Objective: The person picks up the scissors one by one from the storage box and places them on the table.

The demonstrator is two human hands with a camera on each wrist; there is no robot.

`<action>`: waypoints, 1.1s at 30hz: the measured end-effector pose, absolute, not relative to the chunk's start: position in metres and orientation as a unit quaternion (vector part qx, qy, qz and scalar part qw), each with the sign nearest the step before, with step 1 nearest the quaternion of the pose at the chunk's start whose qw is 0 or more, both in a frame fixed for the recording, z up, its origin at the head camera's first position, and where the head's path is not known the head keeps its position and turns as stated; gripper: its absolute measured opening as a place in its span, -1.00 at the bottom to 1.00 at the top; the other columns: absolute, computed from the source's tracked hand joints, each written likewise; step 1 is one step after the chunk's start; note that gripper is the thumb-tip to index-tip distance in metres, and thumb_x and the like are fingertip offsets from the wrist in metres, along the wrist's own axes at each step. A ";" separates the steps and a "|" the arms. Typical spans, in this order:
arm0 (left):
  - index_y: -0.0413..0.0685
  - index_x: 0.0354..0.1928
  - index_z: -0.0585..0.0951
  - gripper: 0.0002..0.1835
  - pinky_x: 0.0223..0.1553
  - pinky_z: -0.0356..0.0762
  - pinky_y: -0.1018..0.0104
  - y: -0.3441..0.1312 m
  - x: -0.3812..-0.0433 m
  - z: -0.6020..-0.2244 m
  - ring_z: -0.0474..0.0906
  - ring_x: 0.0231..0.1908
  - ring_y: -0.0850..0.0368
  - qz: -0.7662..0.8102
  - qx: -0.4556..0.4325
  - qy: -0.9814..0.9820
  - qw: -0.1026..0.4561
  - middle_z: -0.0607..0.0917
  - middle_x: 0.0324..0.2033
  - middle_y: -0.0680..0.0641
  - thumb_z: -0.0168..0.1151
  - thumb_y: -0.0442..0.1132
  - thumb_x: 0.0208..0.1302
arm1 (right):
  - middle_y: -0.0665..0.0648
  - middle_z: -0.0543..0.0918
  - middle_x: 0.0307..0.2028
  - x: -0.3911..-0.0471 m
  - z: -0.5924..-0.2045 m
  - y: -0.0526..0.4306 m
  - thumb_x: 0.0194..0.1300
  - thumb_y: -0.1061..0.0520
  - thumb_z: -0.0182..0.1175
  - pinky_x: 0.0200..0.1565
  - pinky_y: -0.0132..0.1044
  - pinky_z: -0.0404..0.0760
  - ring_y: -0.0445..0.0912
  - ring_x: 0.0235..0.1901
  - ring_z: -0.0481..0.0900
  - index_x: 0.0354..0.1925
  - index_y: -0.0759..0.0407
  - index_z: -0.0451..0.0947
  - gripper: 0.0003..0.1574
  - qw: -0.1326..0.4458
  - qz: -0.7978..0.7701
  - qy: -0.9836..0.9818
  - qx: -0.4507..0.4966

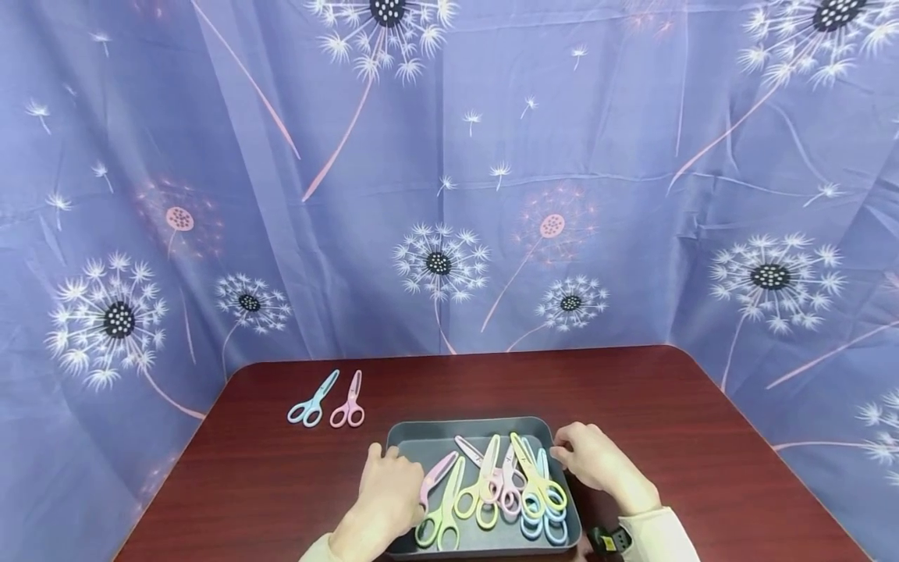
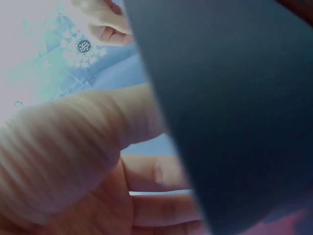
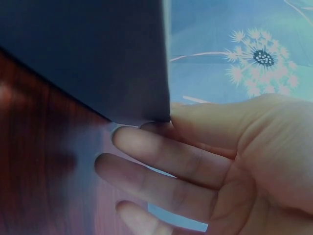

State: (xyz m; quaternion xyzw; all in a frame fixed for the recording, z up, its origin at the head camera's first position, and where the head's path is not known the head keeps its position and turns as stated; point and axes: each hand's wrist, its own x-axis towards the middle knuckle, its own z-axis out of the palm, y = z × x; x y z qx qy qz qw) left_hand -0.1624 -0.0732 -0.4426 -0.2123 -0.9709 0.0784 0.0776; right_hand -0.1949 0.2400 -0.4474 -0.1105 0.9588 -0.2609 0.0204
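Note:
A dark grey tray (image 1: pixel 467 428) holds several pastel scissors: light green scissors (image 1: pixel 446 507) on the left, pale yellow scissors (image 1: pixel 486 485) in the middle, and yellow scissors (image 1: pixel 537 488) over blue ones (image 1: pixel 556 532) at the right. Pink scissors (image 1: pixel 438 468) lean near the left wall. My left hand (image 1: pixel 389 488) grips the tray's left side; in the left wrist view its fingertips vanish behind the tray wall (image 2: pixel 234 98). On the opposite side my right hand (image 1: pixel 597 459) pinches the tray's edge, its thumb and index finger at the wall (image 3: pixel 98 63) in the right wrist view.
Beyond the tray to the left, blue scissors (image 1: pixel 313 402) and pink scissors (image 1: pixel 348 401) lie side by side on the dark red wooden table (image 1: pixel 632 382). A blue curtain (image 1: pixel 351 257) with a dandelion print hangs behind the table. A black device (image 1: pixel 609 540) sits at my right wrist.

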 end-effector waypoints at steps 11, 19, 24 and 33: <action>0.06 -0.71 0.48 -0.69 -0.32 0.22 0.07 -0.093 -0.165 -0.429 0.38 -0.45 0.07 0.020 -0.229 -0.966 0.120 0.49 -0.68 0.04 0.44 -0.02 -0.37 | -0.07 0.45 -0.65 -0.197 -0.450 0.235 0.23 0.25 0.29 -0.48 -0.26 0.43 -0.19 -0.65 0.42 -0.47 0.09 0.60 -0.86 0.013 -0.258 0.959 -0.117; 0.15 -0.81 0.34 -0.63 -0.34 0.26 0.07 -0.105 -0.176 -0.418 0.40 -0.46 0.07 -0.035 -0.230 -0.959 0.162 0.39 -0.73 0.11 0.39 0.00 -0.30 | -0.06 0.46 -0.66 -0.195 -0.449 0.237 0.23 0.25 0.28 -0.47 -0.25 0.43 -0.20 -0.64 0.44 -0.47 0.09 0.60 -0.86 0.018 -0.258 0.960 -0.110; 0.19 -0.83 0.33 -0.63 -0.29 0.30 0.00 -0.114 -0.188 -0.414 0.40 -0.48 0.09 -0.066 -0.217 -0.955 0.193 0.34 -0.76 0.18 0.38 -0.02 -0.29 | -0.06 0.47 -0.67 -0.194 -0.448 0.239 0.24 0.24 0.27 -0.47 -0.25 0.43 -0.20 -0.65 0.44 -0.47 0.09 0.59 -0.85 0.017 -0.258 0.960 -0.108; 0.20 -0.80 0.41 -0.67 -0.36 0.24 0.06 -0.135 -0.215 -0.421 0.40 -0.48 0.13 -0.115 -0.154 -0.967 0.170 0.34 -0.76 0.20 0.38 -0.01 -0.19 | -0.08 0.45 -0.67 -0.194 -0.448 0.239 0.23 0.24 0.28 -0.47 -0.26 0.42 -0.21 -0.65 0.42 -0.48 0.10 0.59 -0.85 0.009 -0.253 0.961 -0.112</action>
